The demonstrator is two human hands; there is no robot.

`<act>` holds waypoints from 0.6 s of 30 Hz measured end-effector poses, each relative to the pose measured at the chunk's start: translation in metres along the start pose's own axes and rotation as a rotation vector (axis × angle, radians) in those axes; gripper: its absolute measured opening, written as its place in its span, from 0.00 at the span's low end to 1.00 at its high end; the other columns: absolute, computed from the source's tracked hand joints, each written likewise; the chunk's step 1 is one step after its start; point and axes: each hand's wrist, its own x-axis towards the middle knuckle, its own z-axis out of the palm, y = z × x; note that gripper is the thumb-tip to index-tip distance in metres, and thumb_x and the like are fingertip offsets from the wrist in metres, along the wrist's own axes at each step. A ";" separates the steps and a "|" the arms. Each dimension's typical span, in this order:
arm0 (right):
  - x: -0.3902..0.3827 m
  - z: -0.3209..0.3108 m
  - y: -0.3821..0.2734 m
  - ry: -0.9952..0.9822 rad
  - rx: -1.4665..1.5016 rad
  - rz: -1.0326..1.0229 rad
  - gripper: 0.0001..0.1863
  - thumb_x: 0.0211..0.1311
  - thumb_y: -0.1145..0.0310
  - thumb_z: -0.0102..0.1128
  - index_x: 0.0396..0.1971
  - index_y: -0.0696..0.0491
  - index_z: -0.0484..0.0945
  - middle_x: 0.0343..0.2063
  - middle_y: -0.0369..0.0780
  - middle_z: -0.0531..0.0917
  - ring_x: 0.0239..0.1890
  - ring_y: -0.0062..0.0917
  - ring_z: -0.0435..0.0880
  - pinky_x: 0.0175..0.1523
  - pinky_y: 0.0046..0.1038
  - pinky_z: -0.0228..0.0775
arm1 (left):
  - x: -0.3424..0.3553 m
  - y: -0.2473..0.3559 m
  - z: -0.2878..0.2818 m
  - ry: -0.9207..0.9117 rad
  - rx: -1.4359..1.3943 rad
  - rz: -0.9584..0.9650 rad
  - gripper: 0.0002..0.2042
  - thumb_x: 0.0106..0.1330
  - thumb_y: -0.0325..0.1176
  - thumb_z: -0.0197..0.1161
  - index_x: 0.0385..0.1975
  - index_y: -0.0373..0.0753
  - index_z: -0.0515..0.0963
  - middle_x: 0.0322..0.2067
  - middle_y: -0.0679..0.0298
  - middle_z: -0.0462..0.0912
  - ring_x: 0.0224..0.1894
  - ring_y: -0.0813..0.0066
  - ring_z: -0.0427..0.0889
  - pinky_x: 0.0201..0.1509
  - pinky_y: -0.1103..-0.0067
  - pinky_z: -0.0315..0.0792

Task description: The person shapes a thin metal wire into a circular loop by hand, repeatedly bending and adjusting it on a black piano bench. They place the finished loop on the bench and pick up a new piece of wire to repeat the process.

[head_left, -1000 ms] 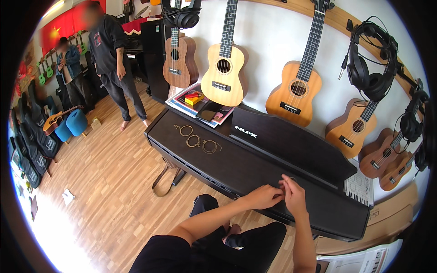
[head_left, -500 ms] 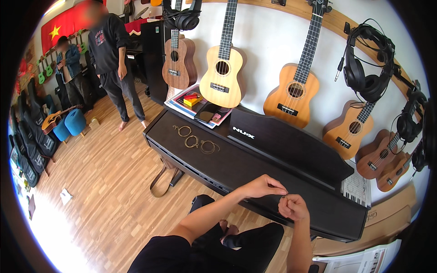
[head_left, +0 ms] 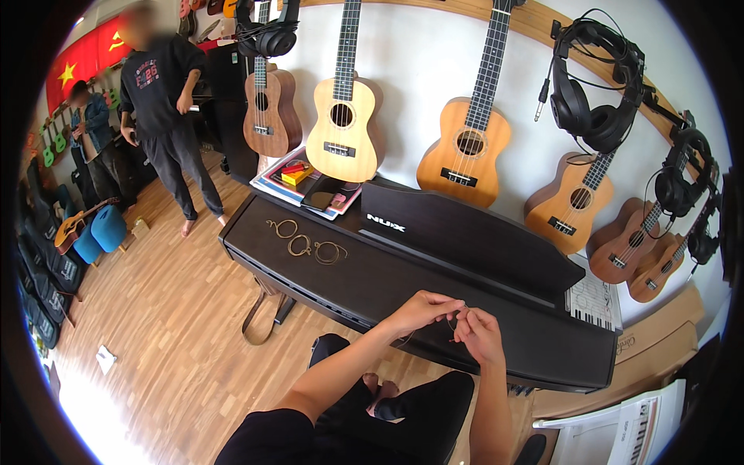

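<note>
In the head view, the left hand (head_left: 423,311) and the right hand (head_left: 480,335) pinch a thin, bendy string (head_left: 451,331) over the dark digital piano (head_left: 387,271), where three coiled strings (head_left: 309,246) lie farther left.

Your left hand (head_left: 425,311) and right hand (head_left: 479,335) pinch a thin string (head_left: 452,327) above the closed digital piano (head_left: 380,271). Three coiled strings (head_left: 311,247) lie on its top, toward your left. Behind them, a smartphone (head_left: 322,194) and a yellow box (head_left: 296,177) rest on printed sheets (head_left: 271,186). Ukuleles (head_left: 341,132) and headphones (head_left: 570,108) hang along the wall (head_left: 418,46) facing you.
</note>
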 end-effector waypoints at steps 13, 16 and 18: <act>0.006 -0.005 0.002 -0.101 0.258 -0.024 0.13 0.73 0.65 0.48 0.39 0.61 0.76 0.15 0.30 0.66 0.18 0.16 0.65 0.28 0.21 0.62 | -0.003 0.010 0.000 -0.003 -0.036 0.019 0.13 0.65 0.39 0.67 0.41 0.36 0.84 0.32 0.68 0.83 0.28 0.87 0.72 0.26 0.89 0.61; 0.012 -0.001 0.008 -0.175 0.514 -0.036 0.14 0.74 0.64 0.46 0.41 0.60 0.75 0.14 0.28 0.60 0.17 0.13 0.59 0.25 0.18 0.57 | 0.004 0.000 -0.003 0.019 -0.178 -0.004 0.13 0.66 0.38 0.66 0.43 0.36 0.83 0.33 0.67 0.83 0.27 0.87 0.72 0.26 0.89 0.61; 0.014 0.003 0.010 -0.170 0.673 -0.062 0.15 0.75 0.63 0.43 0.43 0.59 0.74 0.15 0.28 0.58 0.17 0.12 0.56 0.24 0.17 0.54 | 0.004 -0.003 -0.002 0.085 -0.246 -0.010 0.13 0.66 0.38 0.65 0.44 0.35 0.83 0.34 0.68 0.83 0.27 0.86 0.72 0.26 0.89 0.61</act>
